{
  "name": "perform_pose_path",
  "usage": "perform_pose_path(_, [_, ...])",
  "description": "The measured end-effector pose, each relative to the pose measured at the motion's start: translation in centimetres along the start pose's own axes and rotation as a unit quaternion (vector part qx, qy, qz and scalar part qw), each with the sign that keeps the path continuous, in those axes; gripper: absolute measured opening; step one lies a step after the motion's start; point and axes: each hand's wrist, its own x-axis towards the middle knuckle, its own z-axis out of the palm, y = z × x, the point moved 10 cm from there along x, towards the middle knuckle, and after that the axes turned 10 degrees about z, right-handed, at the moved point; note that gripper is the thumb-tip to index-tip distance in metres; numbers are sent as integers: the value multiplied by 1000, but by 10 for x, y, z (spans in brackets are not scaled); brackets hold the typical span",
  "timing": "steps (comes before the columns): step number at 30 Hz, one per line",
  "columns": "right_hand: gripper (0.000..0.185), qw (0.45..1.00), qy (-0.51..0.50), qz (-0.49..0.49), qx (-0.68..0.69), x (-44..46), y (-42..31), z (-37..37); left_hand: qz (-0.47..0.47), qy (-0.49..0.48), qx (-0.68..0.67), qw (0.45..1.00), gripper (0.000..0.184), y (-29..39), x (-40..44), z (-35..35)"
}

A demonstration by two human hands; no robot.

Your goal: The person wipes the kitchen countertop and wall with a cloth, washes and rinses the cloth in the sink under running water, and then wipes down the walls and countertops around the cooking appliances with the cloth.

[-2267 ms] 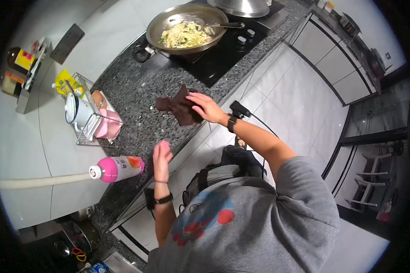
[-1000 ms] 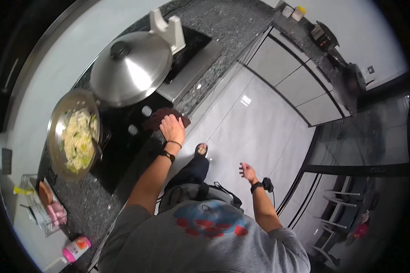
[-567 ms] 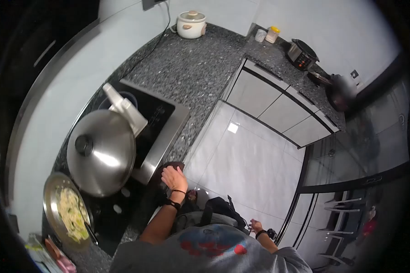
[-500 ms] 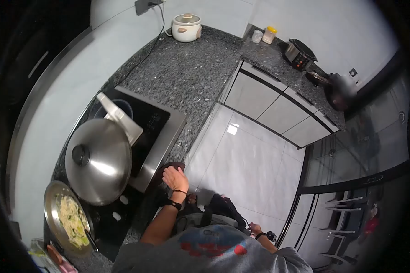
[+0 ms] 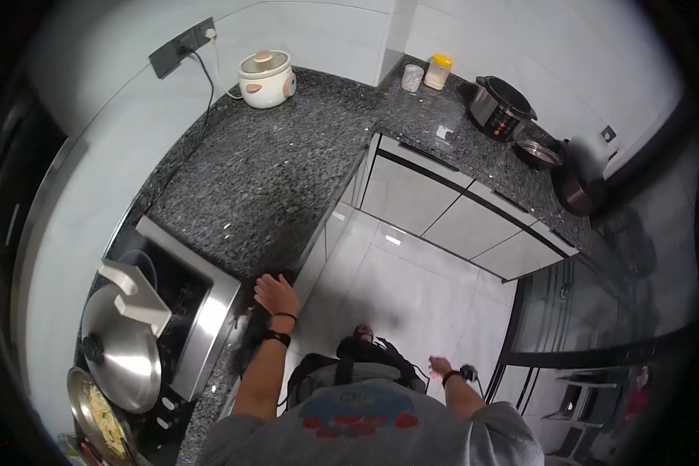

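Observation:
My left hand is over the counter's front edge, palm down, fingers loosely extended and holding nothing. It is just right of the steel-edged cooktop; whether it touches the counter I cannot tell. On the cooktop stands a wok covered by a domed steel lid with a black knob. A whitish handle juts out beside the lid. Nearer me sits a steel pan of yellowish food with green bits. My right hand hangs low at my right side, small in view, fingers loosely bent, with nothing visible in it.
A white lidded pot stands at the back of the granite counter, corded to a wall socket. Along the right counter are a yellow-lidded jar, an electric cooker and a pan. Chairs are at right.
My view has turned and moved forward along the counter, so the cooktop and pans sit lower left. My left hand has left the dark thing it was beside near the cooktop's corner.

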Motion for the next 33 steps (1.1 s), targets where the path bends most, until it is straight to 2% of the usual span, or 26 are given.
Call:
perform_pose_path(1, [37, 1000, 13, -1, -20, 14, -18, -33, 8, -10, -1, 1000, 25, 12, 12, 7])
perform_pose_path(3, [34, 998, 29, 23, 54, 38, -77, -102, 23, -25, -2, 999, 24, 29, 35, 21])
perform_pose_path(4, [31, 988, 30, 49, 146, 29, -112, -133, 14, -27, 4, 1000, 24, 32, 45, 27])
perform_pose_path(7, [41, 993, 43, 7, 109, 35, -206, -191, 64, 0, -16, 998, 24, 45, 75, 35])
perform_pose_path(9, [37, 972, 57, -54, 220, 39, -270, -216, 71, -8, -27, 997, 24, 47, 98, 46])
perform_pose_path(12, [38, 971, 0, -69, 228, 53, -344, -211, 73, 4, -27, 997, 24, 47, 134, 61])
perform_pose_path(16, [38, 968, -75, -165, 171, 41, -427, -187, 83, 20, -36, 996, 25, 46, 185, 77])
perform_pose_path(18, [37, 960, -88, -207, 169, 13, -467, -187, 79, 16, -26, 996, 26, 45, 214, 89])
perform_pose_path(21, [32, 952, -38, -277, 123, -20, -529, -203, 77, 31, -19, 996, 27, 42, 258, 107])
perform_pose_path(23, [29, 909, 24, -412, 52, -43, -593, -216, 75, 34, -46, 996, 29, 41, 279, 116])
perform_pose_path(24, [25, 888, 80, -449, -57, -64, -632, -221, 65, 15, -59, 996, 31, 38, 285, 121])
perform_pose_path(25, [22, 868, 45, -492, 41, -83, -671, -221, 36, -23, -93, 995, 35, 33, 290, 121])
perform_pose_path(26, [22, 842, 45, -537, 30, -114, -712, -217, 2, -59, -129, 990, 39, 31, 287, 119])
perform_pose_path(28, [21, 800, 20, -600, 1, -161, -773, -201, -71, 28, -174, 982, 45, 25, 266, 97])
perform_pose_path(29, [22, 783, 0, -622, -15, -173, -801, -185, -89, 94, -273, 953, 44, 21, 247, 84])
perform_pose_path(30, [23, 731, -4, -681, -52, -188, -826, -165, -105, 92, -363, 921, 43, 21, 226, 68])
perform_pose_path(31, [26, 675, -8, -733, -87, -202, -842, -143, -82, 114, -396, 907, 38, 22, 201, 58])
perform_pose_path(32, [26, 671, -30, -734, -97, -203, -858, -123, -125, 67, -466, 873, 31, 21, 173, 58])
perform_pose_path(33, [30, 613, -28, -774, -158, -216, -867, -94, -178, 19, -483, 857, 26, 18, 141, 50])
